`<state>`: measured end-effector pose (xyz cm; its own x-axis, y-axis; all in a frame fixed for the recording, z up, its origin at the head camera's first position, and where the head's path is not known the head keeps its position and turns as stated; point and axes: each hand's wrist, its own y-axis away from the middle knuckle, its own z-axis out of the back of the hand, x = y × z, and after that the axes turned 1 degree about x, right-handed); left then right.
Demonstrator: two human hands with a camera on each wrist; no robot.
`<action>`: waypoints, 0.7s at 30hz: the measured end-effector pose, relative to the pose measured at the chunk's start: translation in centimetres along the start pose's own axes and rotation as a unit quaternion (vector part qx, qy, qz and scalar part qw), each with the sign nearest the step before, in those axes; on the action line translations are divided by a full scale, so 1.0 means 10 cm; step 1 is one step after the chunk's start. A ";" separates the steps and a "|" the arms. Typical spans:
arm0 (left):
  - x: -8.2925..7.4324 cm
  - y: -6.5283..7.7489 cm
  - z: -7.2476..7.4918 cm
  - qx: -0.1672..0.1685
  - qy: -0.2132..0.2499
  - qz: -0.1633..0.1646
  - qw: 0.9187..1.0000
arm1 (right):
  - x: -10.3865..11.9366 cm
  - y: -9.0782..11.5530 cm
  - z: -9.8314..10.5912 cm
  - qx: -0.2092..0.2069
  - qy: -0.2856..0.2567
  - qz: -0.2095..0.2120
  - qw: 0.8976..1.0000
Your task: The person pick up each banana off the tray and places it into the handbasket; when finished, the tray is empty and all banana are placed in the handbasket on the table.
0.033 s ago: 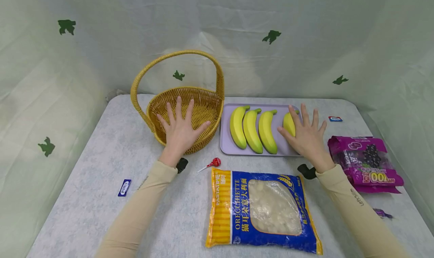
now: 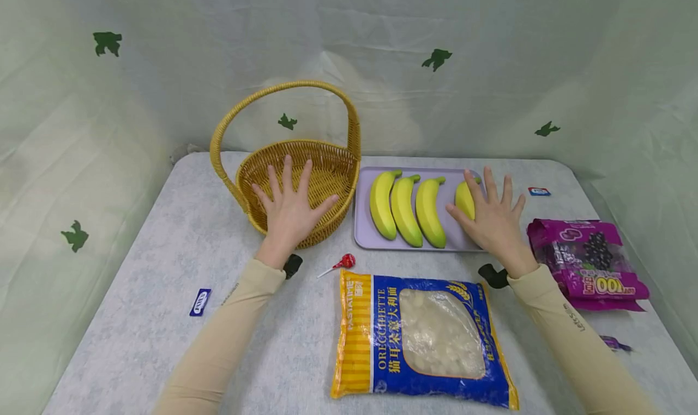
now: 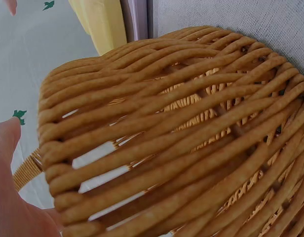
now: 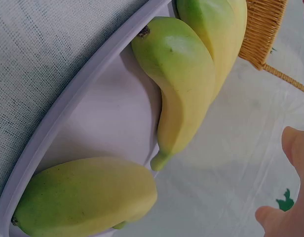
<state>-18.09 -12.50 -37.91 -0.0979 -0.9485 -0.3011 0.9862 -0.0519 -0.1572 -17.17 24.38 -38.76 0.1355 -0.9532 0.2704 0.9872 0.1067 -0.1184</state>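
The left hand [image 2: 291, 212], fingers spread apart and gripping nothing, is over the near rim of a golden-brown woven basket [image 2: 316, 236] with a tall arched handle; contact cannot be told. The right hand [image 2: 493, 221], fingers likewise apart and holding nothing, is over the right end of a pale-lilac rectangular tray [image 2: 364, 233], partly covering one curved yellow banana with green tips [image 2: 463, 200]. Three matching bananas [image 2: 406, 212] lie side by side toward the tray's left half, a gap of bare tray dividing them from the fourth. The basket stands just beside the tray's left edge. Nearer, a strip of pale grey tabletop [image 2: 305, 342] separates the tray from a large blue-and-yellow plastic pasta bag [image 2: 442, 336]; a red-wrapped lollipop [image 2: 346, 260] lies by its upper-left corner. A shiny purple plastic grape-printed bag [image 2: 589, 263] lies near the table's right edge.
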 end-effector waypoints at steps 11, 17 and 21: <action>0.00 0.01 0.01 -0.003 0.000 -0.002 1.000 | 0.02 0.01 0.01 -0.002 0.003 0.004 1.000; 0.00 0.02 0.02 -0.006 0.006 -0.008 1.000 | 0.04 0.02 0.04 0.005 0.003 0.005 1.000; 0.00 0.07 0.06 -0.014 0.013 -0.018 1.000 | 0.04 0.03 0.09 0.014 -0.007 0.003 1.000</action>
<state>-17.32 -12.75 -37.43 -0.1377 -0.9378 -0.3186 0.9778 -0.0775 -0.1946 -16.77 24.33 -37.79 0.1428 -0.9482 0.2836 0.9883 0.1209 -0.0935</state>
